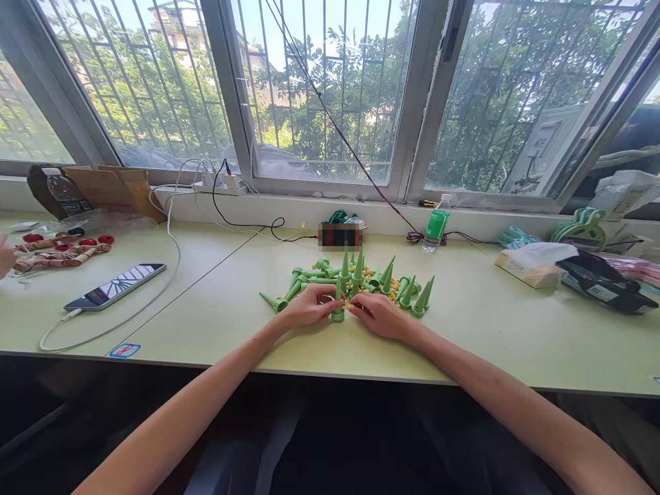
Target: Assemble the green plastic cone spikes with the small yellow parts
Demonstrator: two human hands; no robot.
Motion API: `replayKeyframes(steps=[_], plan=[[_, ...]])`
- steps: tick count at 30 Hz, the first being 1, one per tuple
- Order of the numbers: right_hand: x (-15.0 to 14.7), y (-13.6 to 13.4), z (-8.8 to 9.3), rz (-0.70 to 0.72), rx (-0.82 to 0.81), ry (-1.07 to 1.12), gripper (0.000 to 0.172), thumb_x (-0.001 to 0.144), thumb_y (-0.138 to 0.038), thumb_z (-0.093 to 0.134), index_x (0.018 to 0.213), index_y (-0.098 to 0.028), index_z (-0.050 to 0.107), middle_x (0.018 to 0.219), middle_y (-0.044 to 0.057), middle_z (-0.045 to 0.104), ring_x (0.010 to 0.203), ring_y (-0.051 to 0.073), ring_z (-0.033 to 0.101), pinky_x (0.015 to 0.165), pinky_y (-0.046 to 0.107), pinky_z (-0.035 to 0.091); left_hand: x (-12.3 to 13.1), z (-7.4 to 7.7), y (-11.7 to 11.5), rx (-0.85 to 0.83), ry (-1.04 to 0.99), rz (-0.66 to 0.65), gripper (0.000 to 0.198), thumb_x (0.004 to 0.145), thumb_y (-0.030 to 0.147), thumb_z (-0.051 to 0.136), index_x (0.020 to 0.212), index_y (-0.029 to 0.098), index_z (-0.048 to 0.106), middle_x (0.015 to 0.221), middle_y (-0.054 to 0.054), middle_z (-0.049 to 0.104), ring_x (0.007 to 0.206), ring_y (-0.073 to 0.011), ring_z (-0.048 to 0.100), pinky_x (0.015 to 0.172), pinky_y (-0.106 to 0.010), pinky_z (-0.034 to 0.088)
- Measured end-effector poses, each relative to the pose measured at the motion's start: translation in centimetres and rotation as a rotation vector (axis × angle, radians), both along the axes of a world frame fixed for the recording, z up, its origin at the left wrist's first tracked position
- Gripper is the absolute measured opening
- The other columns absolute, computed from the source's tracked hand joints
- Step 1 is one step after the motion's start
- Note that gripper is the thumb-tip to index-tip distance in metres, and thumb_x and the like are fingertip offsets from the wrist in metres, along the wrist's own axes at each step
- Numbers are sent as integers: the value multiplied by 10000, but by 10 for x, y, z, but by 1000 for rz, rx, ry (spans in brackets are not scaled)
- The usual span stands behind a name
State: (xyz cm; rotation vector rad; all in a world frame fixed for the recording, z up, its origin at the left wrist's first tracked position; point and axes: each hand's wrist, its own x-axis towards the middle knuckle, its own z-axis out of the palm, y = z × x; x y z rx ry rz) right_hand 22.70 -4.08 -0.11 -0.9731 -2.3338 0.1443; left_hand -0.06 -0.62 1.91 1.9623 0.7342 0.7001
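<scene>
My left hand (312, 306) is closed around a green cone-shaped spike (338, 315), which stands point up on its wide round base near the table's front. Close beside it, the fingertips of my right hand (379, 313) are pinched at the spike's side on a small yellow piece (346, 303), partly hidden by the fingers. Behind both hands lies a pile of similar green spikes (357, 269), some upright and some on their sides. Small yellow pieces (396, 287) are scattered among them.
A phone (116, 287) on a white cable lies left, near red-and-wood pieces (62, 253) and another person's hand (5, 256). Behind the pile are a blurred dark device (339, 235) and a water bottle (436, 225). A tissue pack (531, 264) lies right.
</scene>
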Motion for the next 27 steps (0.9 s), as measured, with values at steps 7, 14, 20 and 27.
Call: replayKeyframes(steps=[7, 14, 20, 27], plan=[[0, -1, 0, -5, -48, 7, 107, 991, -244, 559, 1075, -186, 588, 867, 44, 704, 745, 183, 648, 693, 287, 466, -1, -2, 3, 4, 7, -7, 357, 896, 479, 619, 980, 135, 666, 613, 31, 487, 497, -82, 440, 436, -188, 337], [-1, 0, 1, -11, -4, -38, 195, 1037, -268, 470, 942, -189, 621, 905, 66, 703, 806, 191, 657, 718, 290, 454, 0, 1, 1, 33, 18, -24, 339, 891, 462, 627, 943, 131, 678, 713, 5, 556, 543, -82, 465, 482, -195, 363], [0, -2, 1, -13, -68, -4, 104, 988, -253, 570, 1065, -184, 584, 852, 36, 705, 735, 183, 643, 679, 280, 443, 0, 1, 2, 19, 24, -16, 354, 884, 470, 635, 944, 124, 677, 675, 15, 526, 546, -87, 461, 468, -194, 345], [0, -1, 2, -8, -46, -35, 181, 1038, -265, 467, 943, -187, 599, 908, 65, 700, 811, 196, 657, 726, 286, 434, 1, 4, -1, 31, 31, -33, 341, 882, 462, 641, 932, 127, 680, 663, 24, 525, 528, -79, 455, 483, -199, 349]])
